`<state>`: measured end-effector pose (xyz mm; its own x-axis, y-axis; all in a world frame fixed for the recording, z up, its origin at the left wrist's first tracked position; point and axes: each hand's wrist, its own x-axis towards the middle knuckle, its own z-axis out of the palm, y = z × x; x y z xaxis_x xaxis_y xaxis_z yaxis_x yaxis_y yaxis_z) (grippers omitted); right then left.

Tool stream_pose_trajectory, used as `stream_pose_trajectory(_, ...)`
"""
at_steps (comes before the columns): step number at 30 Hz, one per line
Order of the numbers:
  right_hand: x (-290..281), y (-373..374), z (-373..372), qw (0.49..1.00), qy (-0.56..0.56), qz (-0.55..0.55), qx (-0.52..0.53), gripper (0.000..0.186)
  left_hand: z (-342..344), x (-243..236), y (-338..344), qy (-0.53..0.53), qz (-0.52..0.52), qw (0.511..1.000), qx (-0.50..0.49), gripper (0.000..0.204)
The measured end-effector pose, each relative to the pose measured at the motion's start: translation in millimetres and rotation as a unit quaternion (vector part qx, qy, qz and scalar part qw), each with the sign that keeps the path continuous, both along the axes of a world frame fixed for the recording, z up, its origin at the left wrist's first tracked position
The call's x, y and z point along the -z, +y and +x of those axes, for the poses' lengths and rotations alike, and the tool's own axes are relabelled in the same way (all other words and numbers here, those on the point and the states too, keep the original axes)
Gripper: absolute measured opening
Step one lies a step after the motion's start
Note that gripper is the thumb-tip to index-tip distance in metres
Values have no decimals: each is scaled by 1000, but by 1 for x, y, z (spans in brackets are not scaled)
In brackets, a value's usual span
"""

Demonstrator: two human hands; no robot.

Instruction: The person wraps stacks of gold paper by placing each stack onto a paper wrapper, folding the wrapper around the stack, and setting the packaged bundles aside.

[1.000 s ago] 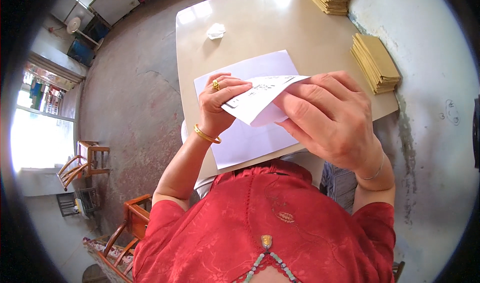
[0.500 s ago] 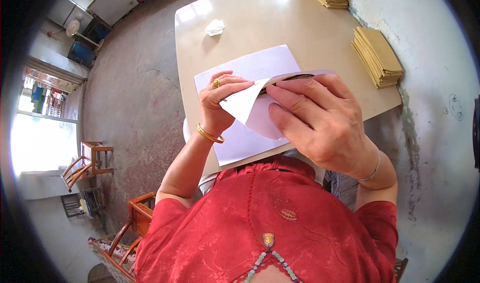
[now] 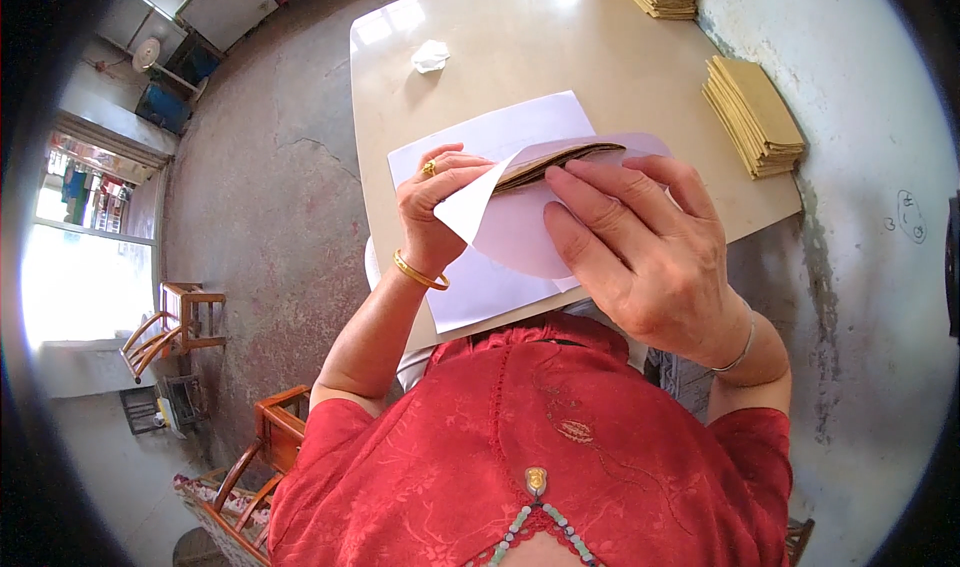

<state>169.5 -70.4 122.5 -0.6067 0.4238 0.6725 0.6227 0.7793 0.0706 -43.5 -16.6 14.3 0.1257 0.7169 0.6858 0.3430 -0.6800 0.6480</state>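
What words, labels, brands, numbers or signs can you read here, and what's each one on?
None can be read.
Wall: a small dark scribble; I cannot tell whether it's writing.
Curled white paper in the fingers: no legible print.
Nearer tan stack: no legible text.

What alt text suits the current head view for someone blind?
A person's left hand grips a white paper, curled open to show layered brown edges; the right hand is at the opening. Below, a white sheet lies on a beige table, with brown stacks along the right side.
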Motion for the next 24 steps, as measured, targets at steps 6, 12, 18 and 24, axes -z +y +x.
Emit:
stream_pose_trajectory(6,4,0,2,1000,-7,12,-8,22,2,-5,-2,-37,-9,999,3,15)
stream_pose_trajectory(12,6,-1,2,1000,-8,14,-12,21,-3,-3,0,8,21,1000,8,17)
stream_pose_trajectory(18,7,-5,3,1000,-19,-2,-11,20,-3,-4,-2,29,18,999,0,18)
stream_pose_trajectory(24,7,-9,5,999,-24,-23,9,18,-3,-1,-1,14,22,1000,-1,18)
